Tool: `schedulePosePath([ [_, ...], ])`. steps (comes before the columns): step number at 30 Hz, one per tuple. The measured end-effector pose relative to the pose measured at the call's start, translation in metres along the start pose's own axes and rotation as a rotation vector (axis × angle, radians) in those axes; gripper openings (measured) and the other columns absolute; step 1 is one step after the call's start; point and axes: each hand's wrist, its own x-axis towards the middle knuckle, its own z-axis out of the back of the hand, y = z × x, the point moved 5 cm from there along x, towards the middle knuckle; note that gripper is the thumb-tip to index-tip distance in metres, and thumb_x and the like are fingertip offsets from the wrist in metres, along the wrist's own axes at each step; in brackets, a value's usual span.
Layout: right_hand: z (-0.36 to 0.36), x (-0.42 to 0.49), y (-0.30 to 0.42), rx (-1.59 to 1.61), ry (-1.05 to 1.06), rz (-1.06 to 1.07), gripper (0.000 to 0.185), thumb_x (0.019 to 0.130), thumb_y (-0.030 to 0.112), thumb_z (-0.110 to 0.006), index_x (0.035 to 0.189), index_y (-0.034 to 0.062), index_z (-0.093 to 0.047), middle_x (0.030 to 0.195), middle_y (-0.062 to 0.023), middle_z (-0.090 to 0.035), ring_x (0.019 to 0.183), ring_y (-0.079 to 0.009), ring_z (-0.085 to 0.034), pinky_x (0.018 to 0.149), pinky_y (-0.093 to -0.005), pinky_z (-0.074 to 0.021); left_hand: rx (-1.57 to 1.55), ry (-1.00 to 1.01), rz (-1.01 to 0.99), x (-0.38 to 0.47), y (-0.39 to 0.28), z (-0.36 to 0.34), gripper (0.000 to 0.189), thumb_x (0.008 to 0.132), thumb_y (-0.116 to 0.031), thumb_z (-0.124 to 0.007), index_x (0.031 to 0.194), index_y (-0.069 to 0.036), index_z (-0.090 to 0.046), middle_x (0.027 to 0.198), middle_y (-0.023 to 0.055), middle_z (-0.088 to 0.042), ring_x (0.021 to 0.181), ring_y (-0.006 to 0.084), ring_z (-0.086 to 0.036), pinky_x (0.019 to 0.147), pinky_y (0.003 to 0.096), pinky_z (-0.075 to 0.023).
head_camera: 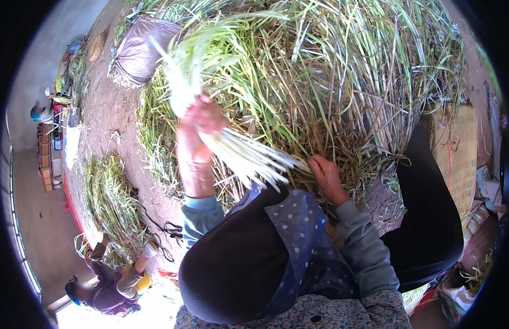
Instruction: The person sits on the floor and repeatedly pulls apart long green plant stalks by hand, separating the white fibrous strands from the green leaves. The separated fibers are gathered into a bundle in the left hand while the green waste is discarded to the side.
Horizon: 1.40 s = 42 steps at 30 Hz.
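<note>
My left hand (205, 117) is closed around a bundle of long plant stalks (242, 152), white at the lower ends and leafy green at the top. The leafy end is blurred and points up and away from me. The white ends fan out towards my lap. My right hand (326, 174), fingers curled, grips thin brownish-green strands (301, 164) at the edge of the bundle. Under and beyond both hands spreads a large heap of green and dry stalks (320, 78). A blue polka-dot apron (303, 226) and my dark-clad knee (234, 263) lie beneath my arms.
A tied grey sack (145, 49) rests on the earth floor at the heap's upper left. Another stalk pile (112, 197) lies left, beside a seated person (110, 283). A second person (42, 113) is farther off. Flattened cardboard (453, 152) and dark cord (170, 228) are nearby.
</note>
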Motion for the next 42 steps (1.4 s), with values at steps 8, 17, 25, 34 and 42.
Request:
schedulePosePath([
  [8,0.016,0.011,0.012,-0.212,-0.135,0.210,0.028,0.078,0.018,-0.058,0.102,0.0055,-0.053,0.089,-0.0171,-0.059,0.077,-0.0349,-0.057,0.066,-0.0428,-0.0456,0.216,-0.165,-0.285,0.003,-0.068,-0.034,0.020,0.088,-0.028,-0.048,0.094,-0.010,-0.052,0.065,0.0046,-0.056,0.056,0.0147,-0.054,0.070,0.0411,-0.0514],
  [17,-0.013,0.023,0.019,-0.506,-0.164,0.120,0.030,0.077,0.024,-0.057,0.101,0.0074,-0.051,0.092,-0.0141,-0.055,0.084,-0.0312,-0.056,0.064,-0.0395,-0.0482,-0.101,-0.132,0.193,-0.008,0.067,0.034,0.039,0.080,-0.025,-0.062,0.109,-0.001,-0.051,0.052,-0.0033,-0.040,0.044,0.0060,-0.039,0.044,0.0218,-0.0364],
  [25,-0.029,-0.011,0.017,-0.007,0.393,0.190,0.023,0.079,0.012,-0.049,0.100,0.0047,-0.054,0.091,-0.0153,-0.059,0.083,-0.0291,-0.057,0.068,-0.0379,-0.0468,0.076,-0.026,0.037,0.011,0.036,-0.047,0.015,0.076,-0.010,-0.052,0.091,-0.007,-0.054,0.079,0.0153,-0.061,0.072,0.0269,-0.061,0.080,0.0489,-0.0485],
  [34,0.089,0.070,-0.007,0.290,-0.354,-0.309,0.020,0.082,0.017,-0.055,0.088,-0.0025,-0.057,0.058,-0.0089,-0.058,0.041,-0.0124,-0.052,0.041,-0.0267,-0.0436,0.029,-0.152,0.509,0.005,0.149,-0.010,0.022,0.074,-0.013,-0.057,0.095,-0.005,-0.055,0.047,-0.0022,-0.040,0.041,0.0093,-0.040,0.045,0.0271,-0.0422],
  [42,0.072,0.056,0.028,0.430,-0.253,-0.117,0.012,0.083,0.012,-0.056,0.087,0.0017,-0.061,0.056,-0.0003,-0.053,0.044,-0.0043,-0.046,0.040,-0.0203,-0.0383,0.205,-0.152,0.416,0.004,0.154,-0.009,0.026,0.078,-0.013,-0.063,0.099,0.000,-0.057,0.053,0.0011,-0.049,0.045,0.0088,-0.047,0.043,0.0232,-0.0411],
])
